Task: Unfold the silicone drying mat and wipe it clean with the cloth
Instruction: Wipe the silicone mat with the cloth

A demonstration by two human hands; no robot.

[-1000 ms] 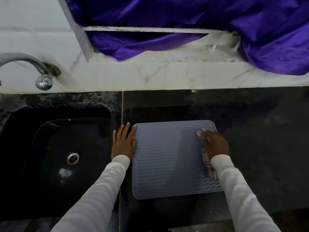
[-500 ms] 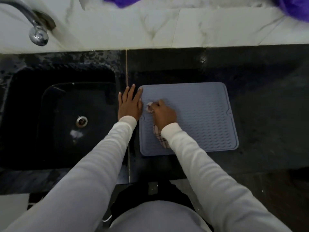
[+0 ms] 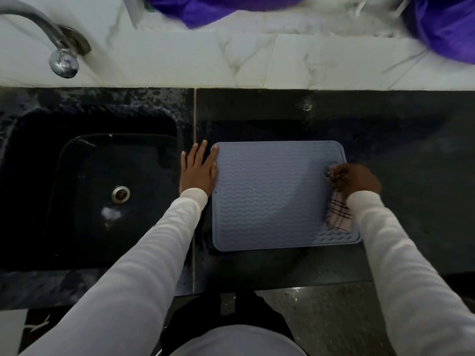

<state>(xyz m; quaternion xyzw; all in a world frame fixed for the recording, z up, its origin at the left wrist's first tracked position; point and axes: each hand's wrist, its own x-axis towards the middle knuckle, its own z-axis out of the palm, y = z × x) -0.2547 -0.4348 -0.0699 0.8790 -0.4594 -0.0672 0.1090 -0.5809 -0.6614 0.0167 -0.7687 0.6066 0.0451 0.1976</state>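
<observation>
Leftmost, a chrome tap (image 3: 57, 51) curved out from the pale marble backsplash (image 3: 257, 60), its spout hanging over the black sink (image 3: 77, 155). A round metal drain (image 3: 120, 194) sat in the sink's floor, with a pale smear just in front of it. Right of the basin, a thin light seam (image 3: 194, 116) ran front to back across the dark countertop (image 3: 411, 176).

Next came the left hand (image 3: 198, 170), lying flat with its fingers straight and loosely spread, gripping nothing; its palm rested on the countertop beside the seam, and its thumb-side edge touched the left edge of the silicone drying mat (image 3: 267, 196). A white sleeve (image 3: 144, 253) covered that arm to the wrist.

The mat, grey-blue with wavy ridges, lay fully unfolded and flat on the countertop, just right of the sink and well short of the backsplash. At its right edge the right hand (image 3: 356, 179) was curled around the cloth (image 3: 338, 214), pressing it onto the mat; the cloth, pale pink with dark stripes, trailed from under the wrist toward the mat's near right corner. This arm wore a white sleeve too.

Along the top, purple fabric (image 3: 444, 27) draped over the ledge behind the backsplash, heaviest at the far right.
</observation>
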